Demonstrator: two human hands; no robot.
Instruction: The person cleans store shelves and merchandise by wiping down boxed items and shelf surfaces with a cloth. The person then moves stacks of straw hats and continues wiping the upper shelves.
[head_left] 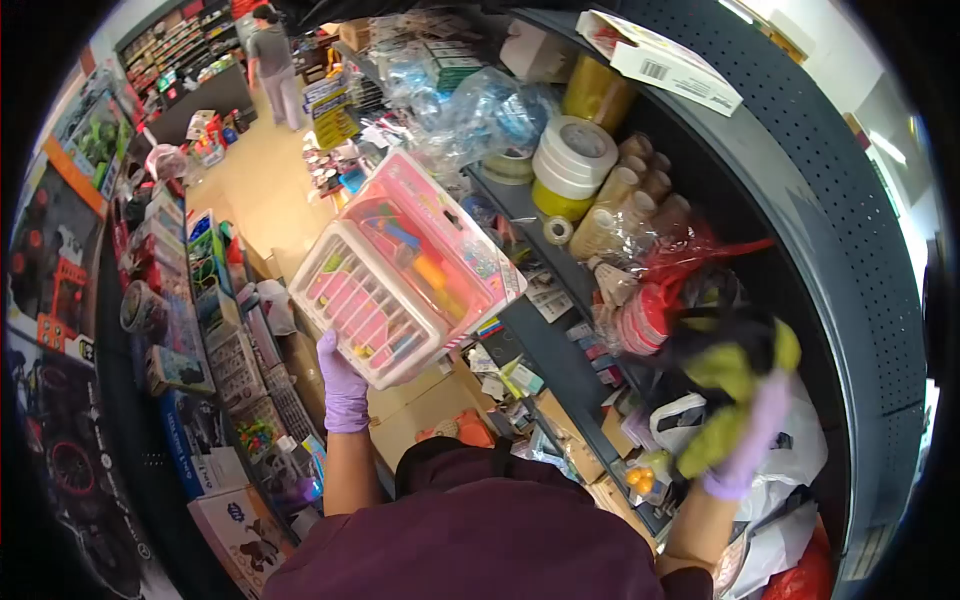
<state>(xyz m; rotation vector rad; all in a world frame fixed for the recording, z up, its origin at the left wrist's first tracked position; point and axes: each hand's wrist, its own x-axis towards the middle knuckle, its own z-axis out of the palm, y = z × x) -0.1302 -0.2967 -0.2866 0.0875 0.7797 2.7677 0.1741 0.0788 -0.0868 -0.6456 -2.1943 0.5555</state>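
Observation:
My left hand (345, 393), in a purple glove, grips the lower corner of a pink and white boxed toy set (385, 300). The pack is tilted; colourful pieces show through its clear front, beside a white slatted panel. On the right, my right hand (748, 445), gloved in purple too, is smeared by motion. Its fingers are closed around a yellow-green and black cloth (722, 372), also blurred, in front of the shelf near a stack of red rings (642, 318) and white plastic bags (795, 440).
The dark shelf (545, 345) on my right bears tape rolls (577, 150), brown tubes (640, 190) and plastic-wrapped goods (490, 105). An open white carton (665, 65) lies on its top ledge. Boxed toys (70, 290) line the left side. A person (272, 65) stands far down the aisle.

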